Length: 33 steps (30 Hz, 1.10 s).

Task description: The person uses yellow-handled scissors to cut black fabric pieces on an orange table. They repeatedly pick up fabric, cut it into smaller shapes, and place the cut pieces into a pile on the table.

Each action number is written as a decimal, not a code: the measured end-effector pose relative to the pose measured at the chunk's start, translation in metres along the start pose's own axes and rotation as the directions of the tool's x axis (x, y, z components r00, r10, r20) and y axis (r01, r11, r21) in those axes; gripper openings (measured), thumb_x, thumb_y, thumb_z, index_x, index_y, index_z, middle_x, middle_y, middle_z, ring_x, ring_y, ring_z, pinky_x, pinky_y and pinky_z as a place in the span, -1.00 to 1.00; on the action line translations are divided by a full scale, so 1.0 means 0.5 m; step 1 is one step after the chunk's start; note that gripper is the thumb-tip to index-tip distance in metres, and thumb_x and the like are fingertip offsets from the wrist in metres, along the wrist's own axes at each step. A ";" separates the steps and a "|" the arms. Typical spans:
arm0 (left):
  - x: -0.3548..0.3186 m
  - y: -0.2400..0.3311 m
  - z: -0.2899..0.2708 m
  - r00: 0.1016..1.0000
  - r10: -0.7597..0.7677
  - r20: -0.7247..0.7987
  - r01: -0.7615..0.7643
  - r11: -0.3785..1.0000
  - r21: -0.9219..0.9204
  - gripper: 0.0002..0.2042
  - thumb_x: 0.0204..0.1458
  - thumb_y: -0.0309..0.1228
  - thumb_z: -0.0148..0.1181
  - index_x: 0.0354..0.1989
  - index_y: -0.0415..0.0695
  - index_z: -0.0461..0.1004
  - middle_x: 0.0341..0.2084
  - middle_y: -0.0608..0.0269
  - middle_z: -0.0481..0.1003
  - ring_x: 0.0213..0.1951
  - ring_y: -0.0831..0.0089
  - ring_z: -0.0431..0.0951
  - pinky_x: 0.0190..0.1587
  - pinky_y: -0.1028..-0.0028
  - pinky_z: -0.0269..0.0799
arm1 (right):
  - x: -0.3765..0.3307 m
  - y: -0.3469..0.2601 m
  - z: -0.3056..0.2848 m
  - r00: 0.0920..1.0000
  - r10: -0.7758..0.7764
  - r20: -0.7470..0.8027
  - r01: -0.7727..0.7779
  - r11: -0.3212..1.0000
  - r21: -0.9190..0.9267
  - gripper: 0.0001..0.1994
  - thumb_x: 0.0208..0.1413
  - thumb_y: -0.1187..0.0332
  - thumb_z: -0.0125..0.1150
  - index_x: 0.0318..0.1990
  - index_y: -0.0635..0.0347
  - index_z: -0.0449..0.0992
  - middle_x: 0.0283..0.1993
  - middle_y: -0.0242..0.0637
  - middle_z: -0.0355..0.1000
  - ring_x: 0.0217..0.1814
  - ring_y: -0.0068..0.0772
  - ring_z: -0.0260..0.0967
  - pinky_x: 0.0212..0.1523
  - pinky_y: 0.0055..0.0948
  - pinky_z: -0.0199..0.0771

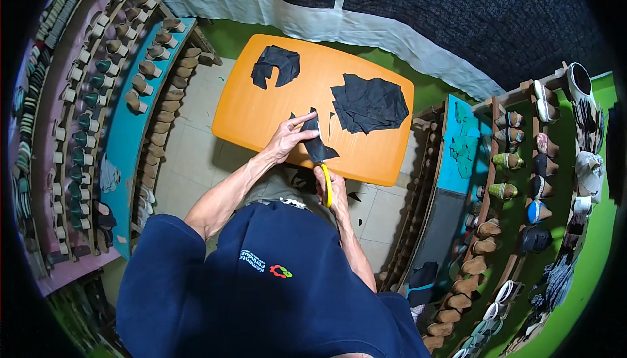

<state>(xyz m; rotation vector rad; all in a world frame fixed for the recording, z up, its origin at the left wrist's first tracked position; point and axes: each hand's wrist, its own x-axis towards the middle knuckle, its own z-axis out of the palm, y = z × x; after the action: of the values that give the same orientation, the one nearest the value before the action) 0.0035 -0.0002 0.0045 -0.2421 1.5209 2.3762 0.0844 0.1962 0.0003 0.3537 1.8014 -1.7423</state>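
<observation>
My left hand (287,137) grips a piece of black fabric (315,146) over the near edge of the orange table (261,113), thumb and fingers closed on it. Just right of it, my right hand (332,187) is wrapped around yellow-handled scissors (327,185). Their blades point away from me and meet the lower part of the fabric; how far the blades are apart is too small to tell. A pile of black fabric pieces (369,103) lies at the table's right. Farther left rests a smaller black stack (277,67) with a notch in its near side.
Shelves of brown shoe lasts (149,69) stand on the left, beside a turquoise board (124,155). More lasts and shoes (503,190) line racks on the right. Dark scraps (354,196) lie on the tiled floor (379,217). A dark patterned curtain (418,12) hangs behind the table.
</observation>
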 end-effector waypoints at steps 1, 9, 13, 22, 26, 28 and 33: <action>0.007 -0.006 -0.008 1.000 0.008 -0.020 -0.008 1.000 -0.002 -0.36 0.02 -0.60 0.35 0.34 -0.18 0.31 -0.04 0.29 0.55 -0.11 0.61 0.56 0.09 0.57 0.46 | -0.002 -0.002 0.002 1.000 0.002 -0.001 -0.002 1.000 -0.004 -0.47 0.16 -0.16 0.27 -0.55 0.11 0.39 -0.74 -0.53 0.21 -0.78 -0.65 0.17 -0.75 -0.54 0.23; -0.005 0.012 -0.009 0.999 -0.031 0.014 0.031 0.999 0.044 -0.33 0.00 -0.61 0.35 0.36 -0.13 0.31 -0.22 0.32 0.59 -0.23 0.65 0.54 -0.02 0.61 0.46 | -0.002 -0.007 0.005 1.000 0.002 0.018 -0.001 0.999 -0.041 -0.48 0.21 -0.16 0.20 -0.51 0.11 0.38 -0.69 -0.47 0.24 -0.76 -0.60 0.17 -0.73 -0.53 0.21; -0.019 0.030 0.002 0.999 -0.044 0.023 0.042 0.997 0.069 -0.30 -0.02 -0.60 0.36 0.37 -0.13 0.29 -0.23 0.29 0.59 -0.23 0.63 0.56 -0.03 0.62 0.46 | 0.002 -0.005 0.006 1.000 -0.015 0.025 0.016 0.999 -0.031 -0.47 0.21 -0.18 0.18 -0.50 0.13 0.39 -0.70 -0.47 0.23 -0.76 -0.59 0.17 -0.73 -0.53 0.18; -0.017 0.023 -0.008 0.997 -0.030 0.069 0.021 0.990 0.138 -0.25 -0.03 -0.61 0.35 0.41 -0.09 0.22 -0.23 0.25 0.60 -0.24 0.58 0.58 -0.01 0.58 0.48 | -0.001 -0.005 0.007 0.999 0.018 0.044 -0.017 1.000 -0.009 -0.52 0.21 -0.15 0.22 -0.45 0.11 0.44 -0.72 -0.54 0.22 -0.75 -0.67 0.17 -0.71 -0.55 0.26; -0.009 0.014 -0.010 0.993 -0.061 0.105 0.050 0.993 0.108 -0.22 -0.04 -0.62 0.34 0.43 -0.09 0.18 -0.26 0.24 0.60 -0.22 0.53 0.60 -0.01 0.53 0.50 | 0.001 -0.008 0.006 1.000 0.002 -0.004 -0.003 1.000 -0.029 -0.49 0.18 -0.15 0.25 -0.50 0.13 0.42 -0.73 -0.52 0.23 -0.77 -0.66 0.19 -0.72 -0.54 0.25; -0.005 0.012 -0.013 0.990 -0.081 0.120 0.066 0.990 0.123 -0.19 -0.04 -0.64 0.32 0.45 -0.08 0.14 -0.26 0.24 0.59 -0.19 0.51 0.61 0.00 0.51 0.50 | -0.002 -0.012 0.007 0.999 -0.019 -0.034 0.017 0.998 -0.060 -0.48 0.16 -0.16 0.27 -0.53 0.13 0.41 -0.74 -0.51 0.23 -0.78 -0.65 0.18 -0.73 -0.53 0.24; 0.002 -0.010 0.000 0.987 -0.151 -0.048 0.141 0.975 -0.172 -0.24 -0.02 -0.65 0.32 0.42 -0.14 0.16 -0.12 0.19 0.52 -0.10 0.45 0.57 0.07 0.45 0.49 | 0.005 -0.003 0.004 0.995 -0.038 -0.087 0.040 0.999 0.024 -0.47 0.14 -0.15 0.31 -0.57 0.12 0.40 -0.77 -0.50 0.20 -0.80 -0.63 0.16 -0.75 -0.53 0.22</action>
<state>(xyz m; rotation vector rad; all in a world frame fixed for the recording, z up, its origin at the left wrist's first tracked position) 0.0043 0.0019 0.0001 -0.4528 1.2797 2.4003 0.0822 0.1933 0.0002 0.4131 1.8594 -1.8042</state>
